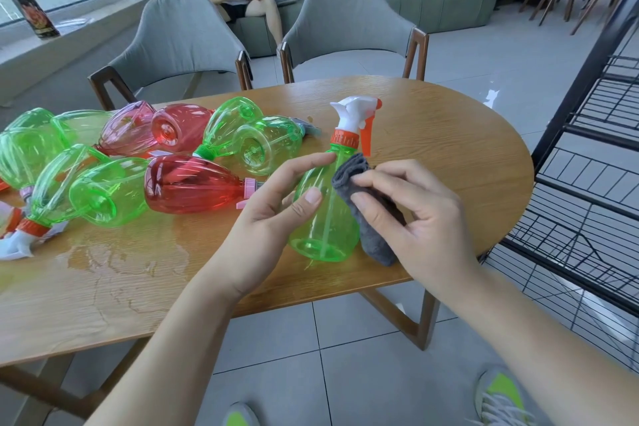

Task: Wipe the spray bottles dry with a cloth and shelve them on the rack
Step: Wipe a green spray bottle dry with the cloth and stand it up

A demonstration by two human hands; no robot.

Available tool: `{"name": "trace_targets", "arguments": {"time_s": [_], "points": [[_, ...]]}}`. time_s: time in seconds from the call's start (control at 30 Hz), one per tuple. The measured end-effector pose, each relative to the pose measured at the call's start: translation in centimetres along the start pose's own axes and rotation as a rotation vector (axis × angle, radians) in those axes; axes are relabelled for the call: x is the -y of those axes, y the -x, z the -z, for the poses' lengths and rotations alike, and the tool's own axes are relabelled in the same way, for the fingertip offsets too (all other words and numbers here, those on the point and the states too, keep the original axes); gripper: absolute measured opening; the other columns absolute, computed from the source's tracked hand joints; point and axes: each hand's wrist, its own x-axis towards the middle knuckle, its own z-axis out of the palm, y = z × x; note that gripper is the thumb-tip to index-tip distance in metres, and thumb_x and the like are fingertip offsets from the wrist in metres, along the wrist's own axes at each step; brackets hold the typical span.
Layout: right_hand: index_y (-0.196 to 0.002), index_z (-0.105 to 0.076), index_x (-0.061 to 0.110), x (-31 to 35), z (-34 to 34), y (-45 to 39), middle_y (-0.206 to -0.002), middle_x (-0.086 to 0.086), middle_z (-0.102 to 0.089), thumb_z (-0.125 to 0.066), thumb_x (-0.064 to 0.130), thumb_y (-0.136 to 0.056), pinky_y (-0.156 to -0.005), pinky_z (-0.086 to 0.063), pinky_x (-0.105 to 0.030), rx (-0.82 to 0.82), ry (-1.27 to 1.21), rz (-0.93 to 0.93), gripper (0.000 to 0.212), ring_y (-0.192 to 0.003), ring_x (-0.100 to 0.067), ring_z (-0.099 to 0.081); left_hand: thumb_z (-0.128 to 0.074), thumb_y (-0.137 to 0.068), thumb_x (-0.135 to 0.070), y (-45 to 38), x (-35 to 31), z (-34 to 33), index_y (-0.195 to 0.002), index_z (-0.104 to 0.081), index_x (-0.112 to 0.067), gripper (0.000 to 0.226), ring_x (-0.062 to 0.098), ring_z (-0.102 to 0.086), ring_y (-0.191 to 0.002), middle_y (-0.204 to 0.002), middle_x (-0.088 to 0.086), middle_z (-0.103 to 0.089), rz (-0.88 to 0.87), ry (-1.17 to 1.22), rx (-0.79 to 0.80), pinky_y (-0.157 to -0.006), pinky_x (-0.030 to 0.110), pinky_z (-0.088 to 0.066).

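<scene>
Green spray bottle at centre frame, above the near edge of the wooden table: long axis near upright, top leaning slightly toward upper right; white-and-orange trigger head on top, nozzle pointing right. Left hand grips the bottle body, thumb across the front, index finger reaching the neck; remaining fingers hidden behind the bottle. Right hand pinches a folded grey cloth against the bottle's right side; lower cloth hangs free, part hidden under the fingers. Whether the bottle base touches the table cannot be told. Bottle is clear, dip tube visible inside, no liquid discernible. Left half of frame: pile of green and red bottles lying on their sides, axes mixed, leftmost ones cut off by the frame edge. Water film on the table before the pile. Black wire rack at right edge, partly cut off.
</scene>
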Motion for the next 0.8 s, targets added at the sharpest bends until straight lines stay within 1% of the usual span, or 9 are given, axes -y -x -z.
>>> {"name": "trace_targets", "arguments": {"time_s": [0.2,0.37,0.4,0.5,0.57,0.63,0.67,0.73,0.8], "points": [[-0.101,-0.082,0.005,0.6,-0.4,1.7,-0.094,-0.009,-0.067,-0.08,0.007,-0.092,-0.081,-0.05,-0.022,0.104,0.051,0.202,0.01,-0.083,-0.022,-0.064,-0.064,-0.099,-0.048,0.0,-0.3,-0.3,-0.14,-0.062,-0.039,0.042,0.034,-0.046,-0.148,-0.148,0.002,-0.06,0.013,-0.018,-0.091,-0.122,0.068,-0.03],[-0.103,-0.082,0.005,0.4,-0.8,2.0,-0.092,-0.009,-0.067,-0.078,0.008,-0.094,-0.081,-0.051,-0.028,0.132,0.086,0.27,0.01,-0.084,-0.023,-0.063,-0.069,-0.099,-0.047,-0.2,-0.4,-0.7,-0.137,-0.062,-0.046,0.039,0.016,-0.044,-0.149,-0.141,-0.016,-0.064,0.015,-0.1,-0.156,-0.121,0.044,-0.038],[-0.103,-0.082,0.005,0.2,-0.9,2.0,-0.092,-0.009,-0.068,-0.078,0.008,-0.094,-0.082,-0.051,-0.026,0.13,0.087,0.266,0.01,-0.084,-0.023,-0.063,-0.07,-0.099,-0.049,-0.3,-0.4,-0.7,-0.136,-0.062,-0.047,0.038,0.019,-0.045,-0.148,-0.136,-0.017,-0.065,0.022,-0.086,-0.172,-0.121,0.046,-0.039],[-0.104,-0.082,0.007,-0.2,-0.9,2.1,-0.095,-0.007,-0.069,-0.079,0.01,-0.094,-0.084,-0.049,-0.02,0.11,0.061,0.207,0.011,-0.085,-0.019,-0.065,-0.068,-0.091,-0.061,-0.3,-0.1,-0.5,-0.137,-0.06,-0.051,0.048,0.048,-0.042,-0.143,-0.11,-0.014,-0.06,0.036,-0.047,-0.198,-0.121,0.066,-0.034],[-0.104,-0.082,0.008,-0.3,-0.9,2.3,-0.096,-0.006,-0.069,-0.081,0.01,-0.092,-0.082,-0.05,-0.019,0.092,0.029,0.152,0.012,-0.085,-0.018,-0.066,-0.065,-0.091,-0.06,-0.3,0.1,-0.3,-0.137,-0.059,-0.052,0.047,0.045,-0.05,-0.129,-0.102,-0.015,-0.057,0.031,-0.055,-0.187,-0.117,0.062,-0.038],[-0.103,-0.083,0.008,-0.1,-1.1,2.3,-0.096,-0.006,-0.069,-0.082,0.009,-0.09,-0.08,-0.05,-0.019,0.088,0.013,0.126,0.013,-0.085,-0.017,-0.066,-0.063,-0.096,-0.052,-0.3,0.1,-0.1,-0.137,-0.06,-0.05,0.042,0.02,-0.06,-0.113,-0.105,-0.009,-0.06,0.029,-0.073,-0.163,-0.107,0.046,-0.047],[-0.103,-0.083,0.008,-0.1,-1.2,2.3,-0.096,-0.006,-0.068,-0.082,0.009,-0.09,-0.081,-0.05,-0.019,0.086,0.011,0.12,0.013,-0.085,-0.016,-0.066,-0.063,-0.097,-0.05,-0.3,0.0,0.0,-0.138,-0.06,-0.049,0.041,0.015,-0.062,-0.114,-0.11,-0.006,-0.062,0.025,-0.068,-0.144,-0.106,0.042,-0.047],[-0.103,-0.083,0.008,0.1,-1.3,1.9,-0.097,-0.006,-0.068,-0.081,0.011,-0.09,-0.083,-0.049,-0.017,0.072,0.009,0.105,0.014,-0.087,-0.014,-0.066,-0.064,-0.097,-0.052,-0.1,-0.1,0.3,-0.141,-0.058,-0.047,0.045,0.024,-0.056,-0.136,-0.129,0.0,-0.063,0.03,-0.069,-0.111,-0.117,0.052,-0.043],[-0.105,-0.082,0.009,0.2,-1.1,1.1,-0.098,-0.005,-0.068,-0.08,0.013,-0.091,-0.085,-0.048,-0.016,0.045,0.002,0.071,0.015,-0.09,-0.009,-0.065,-0.065,-0.096,-0.054,0.1,-0.1,0.6,-0.145,-0.056,-0.046,0.05,0.032,-0.046,-0.148,-0.145,0.001,-0.06,0.029,-0.074,-0.065,-0.122,0.061,-0.036]]}}
